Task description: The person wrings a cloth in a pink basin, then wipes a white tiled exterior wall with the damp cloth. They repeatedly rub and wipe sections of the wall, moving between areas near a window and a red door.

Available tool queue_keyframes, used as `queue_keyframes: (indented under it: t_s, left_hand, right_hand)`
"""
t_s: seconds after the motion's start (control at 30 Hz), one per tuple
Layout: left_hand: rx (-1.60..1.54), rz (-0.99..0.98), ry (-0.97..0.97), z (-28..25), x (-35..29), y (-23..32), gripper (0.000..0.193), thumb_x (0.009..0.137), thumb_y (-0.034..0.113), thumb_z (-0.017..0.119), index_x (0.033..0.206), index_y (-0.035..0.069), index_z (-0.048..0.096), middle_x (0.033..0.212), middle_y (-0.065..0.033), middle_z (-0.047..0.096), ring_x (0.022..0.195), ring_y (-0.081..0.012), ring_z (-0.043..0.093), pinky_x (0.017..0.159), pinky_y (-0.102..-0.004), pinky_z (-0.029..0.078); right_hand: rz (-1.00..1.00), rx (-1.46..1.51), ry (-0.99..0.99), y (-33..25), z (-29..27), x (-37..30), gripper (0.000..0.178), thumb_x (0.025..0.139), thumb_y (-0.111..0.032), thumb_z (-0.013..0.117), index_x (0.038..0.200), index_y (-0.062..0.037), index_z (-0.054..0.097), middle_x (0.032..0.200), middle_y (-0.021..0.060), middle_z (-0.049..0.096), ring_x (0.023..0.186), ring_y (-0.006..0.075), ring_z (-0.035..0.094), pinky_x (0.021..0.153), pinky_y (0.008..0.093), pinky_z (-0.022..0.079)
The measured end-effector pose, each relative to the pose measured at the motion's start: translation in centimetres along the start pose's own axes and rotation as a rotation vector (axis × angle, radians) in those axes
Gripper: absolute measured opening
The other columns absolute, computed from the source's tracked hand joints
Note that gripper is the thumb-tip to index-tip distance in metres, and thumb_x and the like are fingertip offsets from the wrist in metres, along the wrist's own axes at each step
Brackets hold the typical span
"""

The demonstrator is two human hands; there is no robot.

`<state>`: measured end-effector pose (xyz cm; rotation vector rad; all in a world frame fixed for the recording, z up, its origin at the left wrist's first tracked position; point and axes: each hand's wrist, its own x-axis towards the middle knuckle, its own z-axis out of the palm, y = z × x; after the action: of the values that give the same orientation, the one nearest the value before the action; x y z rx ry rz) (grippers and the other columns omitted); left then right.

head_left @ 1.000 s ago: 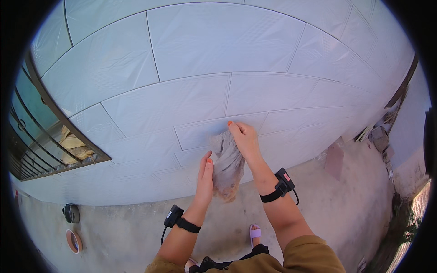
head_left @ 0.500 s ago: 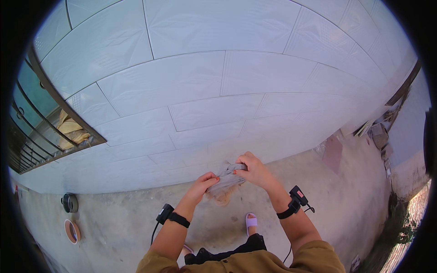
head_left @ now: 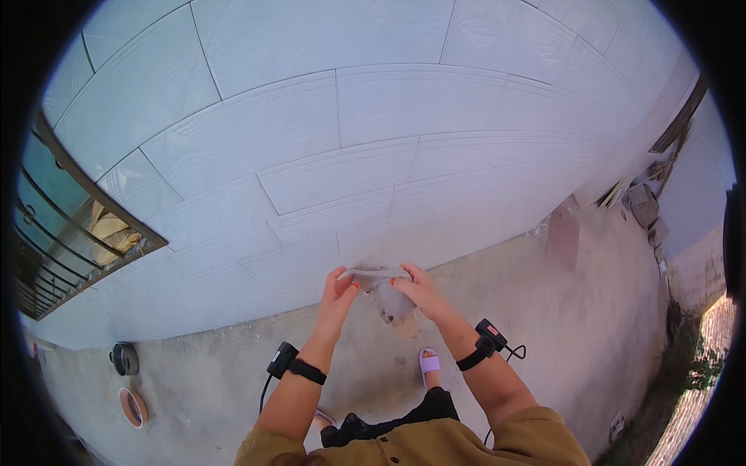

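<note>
In front of my body, a thin grey cloth (head_left: 392, 299) hangs between my two hands, its upper edge stretched into a band. A tan part and a small dark spot show near its lower end; its exact kind I cannot make out. My left hand (head_left: 337, 292) pinches the left end of the band between thumb and fingers. At the other end, my right hand (head_left: 420, 291) grips the edge, thumb in front and fingers partly behind the fabric. Both wrists wear black straps with small boxes.
A pale tiled wall (head_left: 311, 182) rises just ahead. On the left are a barred window (head_left: 85, 248), a dark pot (head_left: 124, 359) and a pinkish basin (head_left: 133, 407) on the concrete floor (head_left: 233, 373). A reddish board (head_left: 562, 239) leans at the right.
The cloth was bunched and twisted between my hands; now its edge is spread out and the rest hangs down. My hands are a little higher, and the view has shifted slightly.
</note>
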<state>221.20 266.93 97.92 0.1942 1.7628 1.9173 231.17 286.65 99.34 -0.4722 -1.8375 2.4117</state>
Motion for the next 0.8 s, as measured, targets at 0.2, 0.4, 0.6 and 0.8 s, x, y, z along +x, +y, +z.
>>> queue_keyframes:
  t_s: [0.2,0.4,0.6,0.8]
  left_hand:
    - [0.354,-0.07,-0.275,2.5,-1.5,-1.8,0.056,0.099,0.027,0.063,0.147,0.007,0.042,0.12,-0.0113,0.063,0.1,-0.0176,0.064,0.086,-0.0308,0.051]
    - [0.315,0.155,-0.182,8.2,-1.9,-2.8,0.056,0.089,0.016,0.071,0.139,0.005,0.048,0.109,-0.0117,0.066,0.1,-0.0182,0.065,0.083,-0.0369,0.054]
    - [0.577,0.303,-0.241,10.2,-1.2,-1.3,0.047,0.087,0.013,0.069,0.132,0.007,0.054,0.109,-0.0132,0.07,0.098,-0.0253,0.068,0.085,-0.0362,0.054]
    - [0.649,0.347,-0.408,12.7,-1.6,-1.0,0.042,0.086,0.016,0.068,0.126,0.008,0.059,0.106,-0.0153,0.07,0.096,-0.0307,0.067,0.086,-0.0366,0.053]
  right_hand:
    - [0.145,0.395,0.217,1.4,-0.2,-0.9,0.027,0.096,-0.018,0.065,0.118,-0.0048,0.057,0.109,0.005,0.066,0.099,0.0149,0.063,0.083,0.0334,0.052]
    - [-0.015,0.71,0.1,3.6,-0.4,-3.2,0.017,0.102,-0.021,0.056,0.112,-0.0075,0.06,0.107,0.0044,0.063,0.098,0.0144,0.062,0.083,0.0312,0.052]
    - [-0.364,0.348,0.456,6.1,-0.9,-4.1,0.018,0.101,-0.016,0.052,0.107,-0.0038,0.063,0.102,0.0043,0.064,0.093,0.0102,0.058,0.081,0.0258,0.048]
    - [-0.118,-0.036,0.801,10.2,-2.3,-4.2,0.018,0.094,-0.006,0.054,0.104,-0.0017,0.068,0.096,0.0095,0.065,0.091,0.0167,0.06,0.082,0.0324,0.049]
